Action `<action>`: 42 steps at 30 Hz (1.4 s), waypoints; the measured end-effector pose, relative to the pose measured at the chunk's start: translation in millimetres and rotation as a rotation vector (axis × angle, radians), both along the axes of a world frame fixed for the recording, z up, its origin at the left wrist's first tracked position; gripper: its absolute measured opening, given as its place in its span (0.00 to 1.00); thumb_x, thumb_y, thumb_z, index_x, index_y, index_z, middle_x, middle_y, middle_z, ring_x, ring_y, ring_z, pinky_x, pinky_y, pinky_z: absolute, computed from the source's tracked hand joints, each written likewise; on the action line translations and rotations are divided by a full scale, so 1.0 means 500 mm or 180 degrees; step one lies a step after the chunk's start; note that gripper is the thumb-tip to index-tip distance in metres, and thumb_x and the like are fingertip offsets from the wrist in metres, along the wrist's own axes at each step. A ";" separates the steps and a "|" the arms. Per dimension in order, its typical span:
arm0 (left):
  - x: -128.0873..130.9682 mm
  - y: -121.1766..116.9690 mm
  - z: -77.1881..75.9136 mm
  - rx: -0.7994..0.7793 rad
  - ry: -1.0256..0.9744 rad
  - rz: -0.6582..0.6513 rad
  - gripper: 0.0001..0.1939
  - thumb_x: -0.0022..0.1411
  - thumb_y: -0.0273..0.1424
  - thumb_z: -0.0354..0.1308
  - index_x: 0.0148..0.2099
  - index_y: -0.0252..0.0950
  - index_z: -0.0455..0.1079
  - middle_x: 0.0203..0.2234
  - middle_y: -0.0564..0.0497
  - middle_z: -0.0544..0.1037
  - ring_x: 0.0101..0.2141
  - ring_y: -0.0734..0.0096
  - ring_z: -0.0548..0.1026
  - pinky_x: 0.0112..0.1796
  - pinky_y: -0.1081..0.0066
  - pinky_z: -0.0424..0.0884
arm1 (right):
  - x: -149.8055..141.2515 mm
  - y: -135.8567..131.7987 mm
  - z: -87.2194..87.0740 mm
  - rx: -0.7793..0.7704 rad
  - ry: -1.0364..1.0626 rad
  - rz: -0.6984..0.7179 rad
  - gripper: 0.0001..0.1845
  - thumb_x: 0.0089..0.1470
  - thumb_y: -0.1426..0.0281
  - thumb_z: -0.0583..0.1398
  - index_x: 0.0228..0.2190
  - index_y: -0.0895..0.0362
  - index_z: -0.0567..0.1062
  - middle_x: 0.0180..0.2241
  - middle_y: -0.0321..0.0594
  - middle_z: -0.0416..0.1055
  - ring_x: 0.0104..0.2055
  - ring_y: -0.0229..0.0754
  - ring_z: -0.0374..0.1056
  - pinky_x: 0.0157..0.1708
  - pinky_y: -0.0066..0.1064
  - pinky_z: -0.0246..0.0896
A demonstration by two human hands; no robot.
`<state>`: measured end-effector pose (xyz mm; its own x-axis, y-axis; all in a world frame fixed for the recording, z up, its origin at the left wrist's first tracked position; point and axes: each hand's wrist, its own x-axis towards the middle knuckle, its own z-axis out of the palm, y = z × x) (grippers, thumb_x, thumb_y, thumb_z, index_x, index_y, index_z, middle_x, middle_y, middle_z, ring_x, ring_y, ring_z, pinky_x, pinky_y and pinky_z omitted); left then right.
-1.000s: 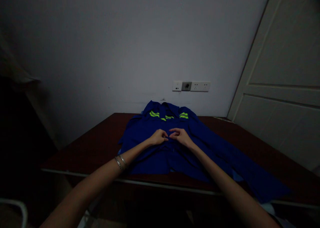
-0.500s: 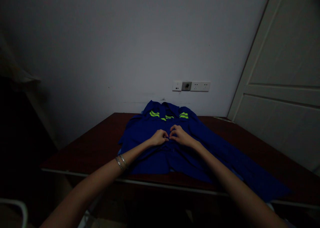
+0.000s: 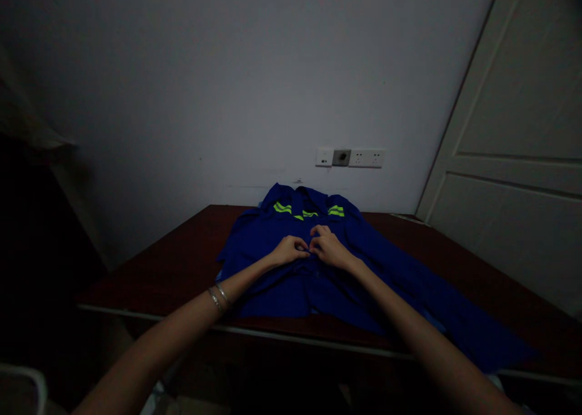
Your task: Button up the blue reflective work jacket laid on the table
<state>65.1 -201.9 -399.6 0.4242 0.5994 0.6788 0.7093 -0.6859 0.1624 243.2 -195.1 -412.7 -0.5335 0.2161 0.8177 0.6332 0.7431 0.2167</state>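
Observation:
A blue work jacket (image 3: pixel 273 294) with yellow-green reflective stripes lies spread on a dark red-brown table (image 3: pixel 173 251). Its collar end points to the wall, and one sleeve stretches toward the front right edge. My left hand (image 3: pixel 289 250) pinches the jacket's front near the middle. Close against it, my right hand (image 3: pixel 328 248) pinches the cloth at the same spot, thumb and index together and the other fingers curled. The fingertips nearly meet; whether a button sits between them is too dark and small to tell. Bracelets (image 3: pixel 219 297) circle my left wrist.
Behind the table rises a pale wall with a row of sockets and switches (image 3: pixel 350 157). A white panelled door (image 3: pixel 513 179) stands at the right. The table's light front edge (image 3: pixel 291 336) runs below my forearms. At the lower left is a pale curved rail (image 3: pixel 40 381).
The view has shifted very slightly. Both hands stay at the jacket's middle, with only small finger movements.

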 end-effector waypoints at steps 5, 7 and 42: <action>-0.003 -0.003 -0.002 -0.0005 -0.0148 -0.0154 0.14 0.49 0.36 0.57 0.33 0.31 0.74 0.26 0.50 0.76 0.28 0.73 0.71 0.30 0.76 0.63 | 0.001 -0.007 0.002 -0.0018 0.0015 0.0056 0.06 0.49 0.70 0.57 0.26 0.57 0.75 0.44 0.45 0.58 0.49 0.47 0.51 0.41 0.38 0.54; -0.004 -0.003 -0.002 0.0001 -0.0158 -0.0162 0.13 0.48 0.35 0.57 0.32 0.31 0.74 0.26 0.50 0.76 0.29 0.72 0.71 0.32 0.76 0.64 | 0.003 -0.006 0.003 -0.0055 0.0038 0.0107 0.06 0.48 0.70 0.58 0.26 0.57 0.75 0.44 0.44 0.58 0.49 0.47 0.51 0.42 0.39 0.54; 0.008 -0.034 -0.022 0.0422 0.0377 0.0442 0.17 0.49 0.40 0.56 0.28 0.29 0.73 0.17 0.54 0.69 0.20 0.79 0.62 0.22 0.77 0.51 | -0.022 0.006 0.001 -0.0938 0.0760 0.0082 0.06 0.40 0.73 0.57 0.22 0.59 0.75 0.37 0.43 0.65 0.40 0.42 0.61 0.41 0.31 0.56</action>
